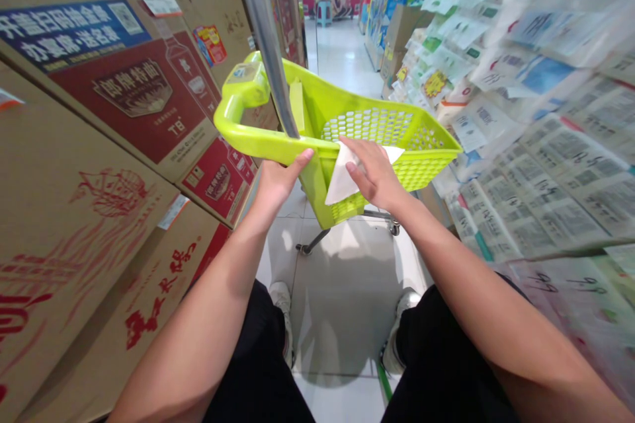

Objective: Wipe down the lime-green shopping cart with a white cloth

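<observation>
A lime-green shopping cart basket with a curved handle at its left stands in the middle, a metal pole rising past it. My left hand is at the near side of the handle, thumb stretched along its lower edge; its other fingers are hidden under it. My right hand presses a white cloth against the near rim and side wall of the basket, fingers bent over the rim. Part of the cloth shows beyond the hand, inside the rim.
Stacked cardboard boxes line the left side. Packs in plastic wrapping fill the right side. Below are the cart's wheels and two shoes on the tiled floor. Far back are a blue stool and part of a person.
</observation>
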The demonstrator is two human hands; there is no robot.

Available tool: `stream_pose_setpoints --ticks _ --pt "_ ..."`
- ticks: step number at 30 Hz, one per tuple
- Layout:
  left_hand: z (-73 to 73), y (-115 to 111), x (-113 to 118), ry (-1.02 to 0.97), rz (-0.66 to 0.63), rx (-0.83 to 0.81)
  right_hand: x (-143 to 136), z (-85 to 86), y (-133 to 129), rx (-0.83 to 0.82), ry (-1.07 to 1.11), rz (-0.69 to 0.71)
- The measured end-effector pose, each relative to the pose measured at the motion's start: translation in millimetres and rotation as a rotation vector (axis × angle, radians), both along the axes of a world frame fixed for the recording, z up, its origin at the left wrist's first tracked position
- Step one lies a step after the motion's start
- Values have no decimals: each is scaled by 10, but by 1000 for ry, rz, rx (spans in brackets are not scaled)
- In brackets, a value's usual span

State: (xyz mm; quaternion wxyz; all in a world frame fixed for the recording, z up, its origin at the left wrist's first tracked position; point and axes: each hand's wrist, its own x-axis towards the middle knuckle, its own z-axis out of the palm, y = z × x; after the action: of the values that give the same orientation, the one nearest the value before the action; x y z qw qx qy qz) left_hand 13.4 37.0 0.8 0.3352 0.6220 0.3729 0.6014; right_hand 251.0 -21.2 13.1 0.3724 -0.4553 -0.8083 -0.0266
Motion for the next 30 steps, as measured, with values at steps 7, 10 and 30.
stream_pose_setpoints --ticks 7,10,30 --pt "15 11 -116 31 -49 -12 992 -113 300 -236 -186 -660" --pt "16 -32 -37 1 -34 -20 811 -138 272 -163 -135 -577" --pt "16 -131 178 -10 106 -10 141 -138 155 57 -32 -223"
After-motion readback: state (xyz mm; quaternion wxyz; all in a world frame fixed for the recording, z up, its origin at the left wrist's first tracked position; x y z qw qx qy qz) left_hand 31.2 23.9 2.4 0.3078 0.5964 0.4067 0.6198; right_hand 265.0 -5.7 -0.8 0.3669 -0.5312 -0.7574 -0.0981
